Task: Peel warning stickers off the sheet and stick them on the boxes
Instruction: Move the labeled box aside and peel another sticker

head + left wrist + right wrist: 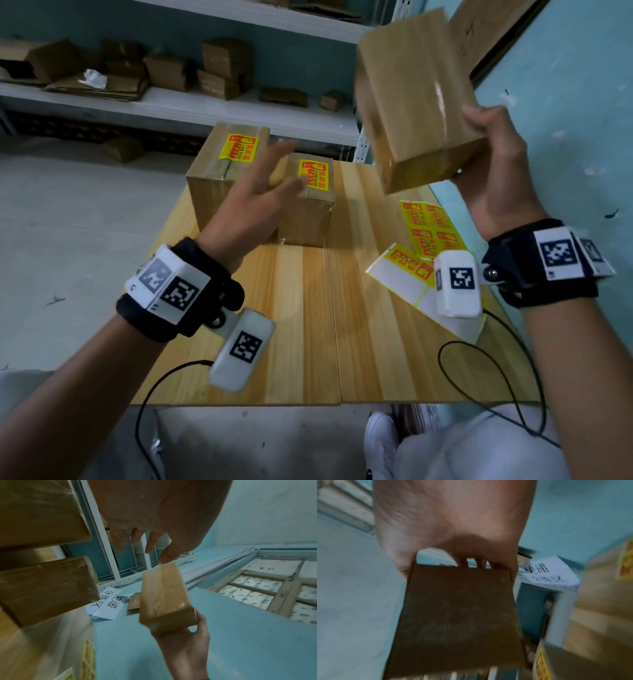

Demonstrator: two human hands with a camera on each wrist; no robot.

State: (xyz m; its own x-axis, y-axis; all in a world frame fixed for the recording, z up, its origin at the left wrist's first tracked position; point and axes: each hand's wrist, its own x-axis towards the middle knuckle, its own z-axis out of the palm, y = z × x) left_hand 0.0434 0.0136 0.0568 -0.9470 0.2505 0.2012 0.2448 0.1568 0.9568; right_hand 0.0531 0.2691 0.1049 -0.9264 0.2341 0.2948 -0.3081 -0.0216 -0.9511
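My right hand (493,164) grips a plain brown cardboard box (414,99) by its lower end and holds it up in the air above the table's right side; no sticker shows on it. The same box (164,599) appears in the left wrist view and fills the right wrist view (457,618). My left hand (260,192) hovers open, fingers spread, in front of two boxes on the table. The larger box (219,171) and the smaller box (308,205) each carry a yellow warning sticker on top. A yellow sticker sheet (431,226) lies at the table's right edge.
A partly peeled backing sheet (397,277) lies nearer to me on the wooden table (308,325). White shelves (205,102) behind hold several cardboard boxes. A blue wall (565,102) runs along the right. Cables hang from both wrist cameras.
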